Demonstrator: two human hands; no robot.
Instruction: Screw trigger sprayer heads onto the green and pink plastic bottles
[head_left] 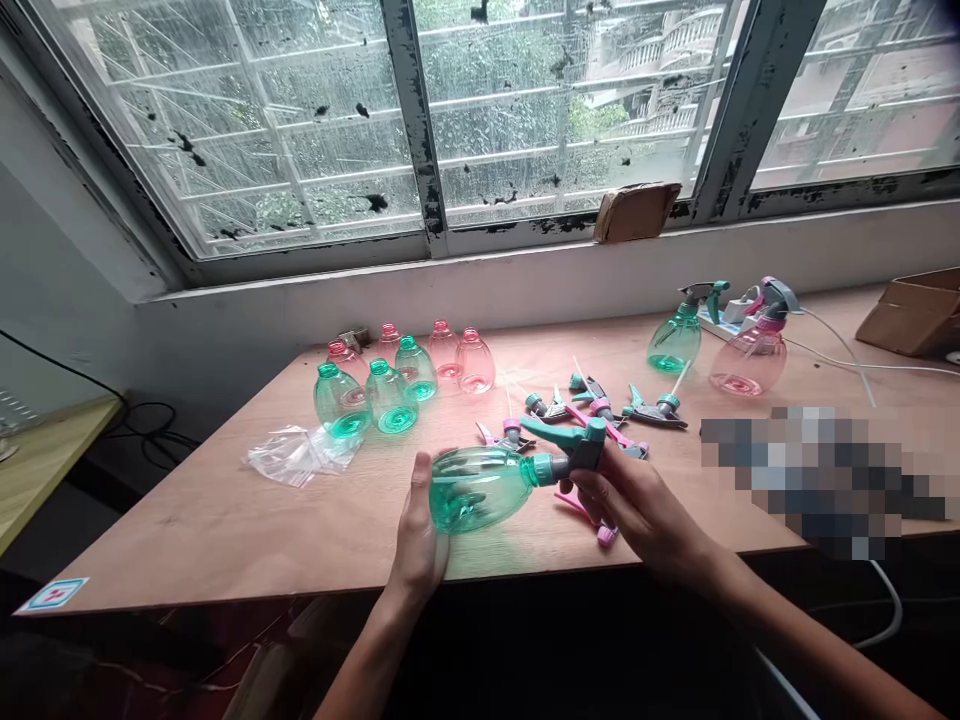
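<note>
A clear green spray bottle [480, 488] lies sideways in the air above the table's front edge, its neck pointing right. My left hand [418, 530] is closed around its base end. On the neck sits a grey and teal trigger spray head [581, 448], and the fingers of my right hand [637, 500] grip this head. Beyond my hands lie several loose spray heads [600, 405] in pink, teal and grey, some with white dip tubes. One pink spray head [606, 535] lies just under my right hand, partly hidden by it.
Several headless green and pink bottles [391, 400] stand at the back left, beside a crumpled plastic bag [300, 455]. A green bottle [675, 340] and a pink bottle [750, 355] with heads stand back right, near a power strip [720, 322] and cardboard box [911, 315]. A blurred patch covers the right.
</note>
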